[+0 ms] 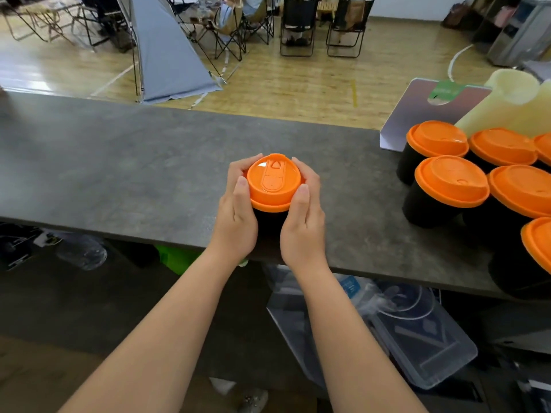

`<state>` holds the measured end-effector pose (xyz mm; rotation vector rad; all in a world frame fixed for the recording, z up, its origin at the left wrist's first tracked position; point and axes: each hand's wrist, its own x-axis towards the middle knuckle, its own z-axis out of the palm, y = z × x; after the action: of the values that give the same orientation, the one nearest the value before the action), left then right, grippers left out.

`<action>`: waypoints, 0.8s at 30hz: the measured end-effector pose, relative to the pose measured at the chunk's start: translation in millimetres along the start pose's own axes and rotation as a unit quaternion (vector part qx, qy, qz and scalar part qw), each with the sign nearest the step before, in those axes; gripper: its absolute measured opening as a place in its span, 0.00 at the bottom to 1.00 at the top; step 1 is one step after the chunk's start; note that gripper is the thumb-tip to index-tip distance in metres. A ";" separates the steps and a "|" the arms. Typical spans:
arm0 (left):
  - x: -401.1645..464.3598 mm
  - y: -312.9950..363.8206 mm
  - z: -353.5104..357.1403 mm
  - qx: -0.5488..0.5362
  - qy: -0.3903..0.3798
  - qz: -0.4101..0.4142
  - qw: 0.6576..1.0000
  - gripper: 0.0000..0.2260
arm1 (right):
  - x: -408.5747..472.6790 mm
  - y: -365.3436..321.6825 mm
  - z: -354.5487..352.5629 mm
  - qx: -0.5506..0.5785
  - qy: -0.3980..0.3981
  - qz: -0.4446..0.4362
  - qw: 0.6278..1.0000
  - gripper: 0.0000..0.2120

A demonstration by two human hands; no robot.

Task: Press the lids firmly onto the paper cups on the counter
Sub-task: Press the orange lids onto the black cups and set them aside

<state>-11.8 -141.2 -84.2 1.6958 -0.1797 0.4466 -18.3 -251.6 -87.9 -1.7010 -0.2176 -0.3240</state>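
Head view: both hands, left hand (238, 210) and right hand (301, 216), clasp upright black cup (269, 222); orange lid (272, 181) spout faces away.

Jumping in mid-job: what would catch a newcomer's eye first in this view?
The bright orange lid on a black cup, mid-counter near the front edge, with the left hand and right hand wrapped around its rim. Next, the cluster of lidded cups crowded at the counter's right end. Behind them stands a cream cup stack.
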 end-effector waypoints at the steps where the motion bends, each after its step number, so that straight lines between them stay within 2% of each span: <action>1: 0.1 -0.5 -0.3 0.000 -0.003 -0.001 1.000 0.16 | -0.2 0.0 0.1 -0.002 0.003 -0.003 1.000 0.20; 7: -1.6 1.1 -1.5 0.006 -0.010 -0.015 1.000 0.17 | 0.4 -6.4 -1.8 -0.028 0.001 0.015 0.999 0.19; 10: -9.2 9.9 -5.3 0.021 -0.058 -0.021 0.998 0.18 | 1.9 -11.5 -6.0 -0.022 0.006 0.033 0.999 0.19; 13: -18.6 18.3 -27.6 0.048 -0.118 -0.047 0.991 0.25 | -2.6 -27.2 6.1 0.007 0.024 0.089 0.996 0.22; 16: -22.6 24.4 -91.4 0.001 -0.134 -0.057 0.989 0.30 | -21.2 -55.5 50.8 0.044 0.028 0.140 0.989 0.28; 20: -26.6 30.2 -220.6 0.011 -0.099 -0.084 0.991 0.25 | -50.2 -88.3 152.9 0.064 -0.007 0.180 0.981 0.39; 24: -29.1 29.1 -348.6 -0.018 -0.051 -0.146 0.988 0.22 | -71.6 -118.9 275.9 0.070 -0.042 0.160 0.984 0.34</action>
<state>-115.3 189.6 -29.1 1.6785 -0.0115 0.1374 -99.7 42.0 -37.8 -1.5820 -0.0264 0.0018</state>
